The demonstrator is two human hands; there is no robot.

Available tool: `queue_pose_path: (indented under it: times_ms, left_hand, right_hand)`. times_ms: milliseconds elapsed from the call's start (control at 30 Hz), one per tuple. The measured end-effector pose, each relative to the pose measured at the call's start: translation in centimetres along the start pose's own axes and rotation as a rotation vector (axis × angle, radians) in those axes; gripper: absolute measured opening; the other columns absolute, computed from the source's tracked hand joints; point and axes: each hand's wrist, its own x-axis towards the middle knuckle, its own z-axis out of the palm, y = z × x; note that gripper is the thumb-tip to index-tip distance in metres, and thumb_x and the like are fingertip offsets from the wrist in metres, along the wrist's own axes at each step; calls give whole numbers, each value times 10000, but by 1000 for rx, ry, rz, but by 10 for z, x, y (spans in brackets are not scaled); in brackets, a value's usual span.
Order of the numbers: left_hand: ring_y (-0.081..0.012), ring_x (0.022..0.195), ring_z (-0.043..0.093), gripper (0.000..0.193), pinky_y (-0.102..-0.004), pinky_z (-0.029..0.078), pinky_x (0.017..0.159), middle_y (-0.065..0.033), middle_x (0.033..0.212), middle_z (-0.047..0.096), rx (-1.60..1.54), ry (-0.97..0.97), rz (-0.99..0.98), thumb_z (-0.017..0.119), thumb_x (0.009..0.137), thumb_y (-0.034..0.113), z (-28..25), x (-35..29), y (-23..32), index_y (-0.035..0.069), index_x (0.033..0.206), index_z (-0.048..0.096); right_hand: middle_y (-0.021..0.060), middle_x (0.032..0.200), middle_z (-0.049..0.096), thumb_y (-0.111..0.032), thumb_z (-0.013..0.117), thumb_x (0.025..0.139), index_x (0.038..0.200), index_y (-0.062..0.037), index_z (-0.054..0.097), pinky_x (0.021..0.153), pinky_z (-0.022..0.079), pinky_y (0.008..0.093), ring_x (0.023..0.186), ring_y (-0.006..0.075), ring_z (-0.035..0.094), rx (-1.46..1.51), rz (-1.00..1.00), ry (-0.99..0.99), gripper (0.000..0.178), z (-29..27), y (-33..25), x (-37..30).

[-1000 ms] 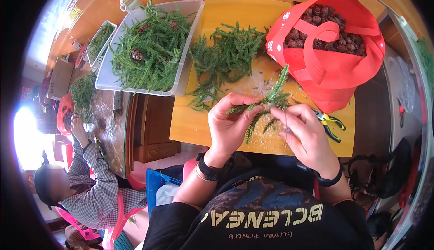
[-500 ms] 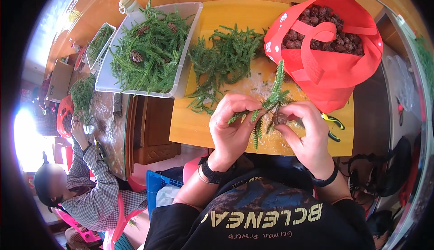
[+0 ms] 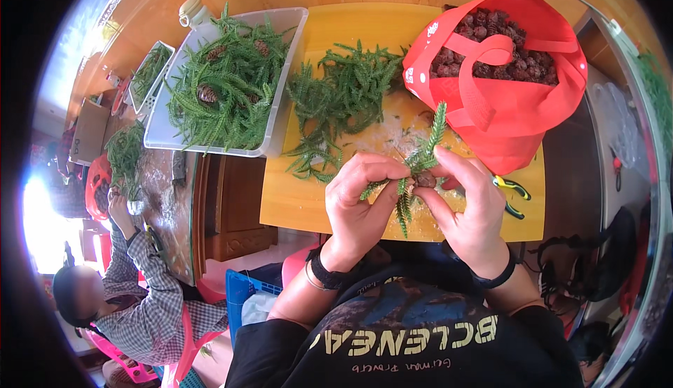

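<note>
Over the front of the yellow table point(image 3: 336, 213), my left hand point(image 3: 364, 202) pinches a green artificial pine sprig point(image 3: 429, 151) between thumb and fingers. One tip of the sprig points up and away, another hangs down. My right hand point(image 3: 471, 202) grips a small brown pine cone point(image 3: 423, 179) against the sprig's middle, its thumb below and fingers above. The fingers partly hide where cone and stems meet. Just beyond my hands lies a loose heap of green sprigs point(image 3: 357, 83).
A red bag point(image 3: 501, 121) full of brown pine cones stands at the back right. Yellow-and-black pliers point(image 3: 513, 188) lie beside my right hand. A clear plastic bin point(image 3: 277, 118) of sprigs and cones stands at the left. Farther left, a person point(image 3: 151, 304) works at another table.
My right hand has brought the cone slightly left, closer in against the sprig. The whole view has shifted a little.
</note>
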Motion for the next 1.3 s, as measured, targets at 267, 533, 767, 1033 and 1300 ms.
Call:
queue_pose_path:
  times_ms: [267,533,767,1033,1300]
  left_hand:
    - [-183,782,603,187,-273,478,702,-75,825,625,-105,70,-158,652,695,-96,3,1,4,13,840,607]
    - [-114,884,560,157,-228,462,773,-64,939,568,-230,-37,-245,622,775,-91,-1,0,1,-25,912,583]
    - [-128,869,558,142,-239,462,761,-65,931,563,-257,-36,-266,630,784,-59,2,-1,-7,-9,907,580]
    - [-125,883,524,145,-244,434,792,-60,933,519,-301,-59,-252,601,803,-67,3,-1,-1,-9,922,540]
    - [-163,930,555,241,-274,453,829,-99,997,554,-286,-100,-170,723,735,4,3,-5,-12,1,902,549]
  right_hand:
    - [43,765,516,-2,741,634,1261,-132,508,541,465,315,616,191,555,-15,27,15,682,2,0,0]
    - [72,780,540,6,728,635,1063,-69,560,552,469,326,664,227,584,-42,12,-54,466,0,0,6]
    - [95,845,567,93,704,651,1006,-34,570,603,507,281,718,207,605,-14,74,-146,400,-5,-3,11]
    - [83,837,570,75,700,663,941,-34,585,608,501,266,722,191,606,44,163,-244,319,-11,-2,15]
    - [75,821,562,6,721,654,943,-76,578,560,489,295,636,217,604,147,199,-214,333,-13,-2,15]
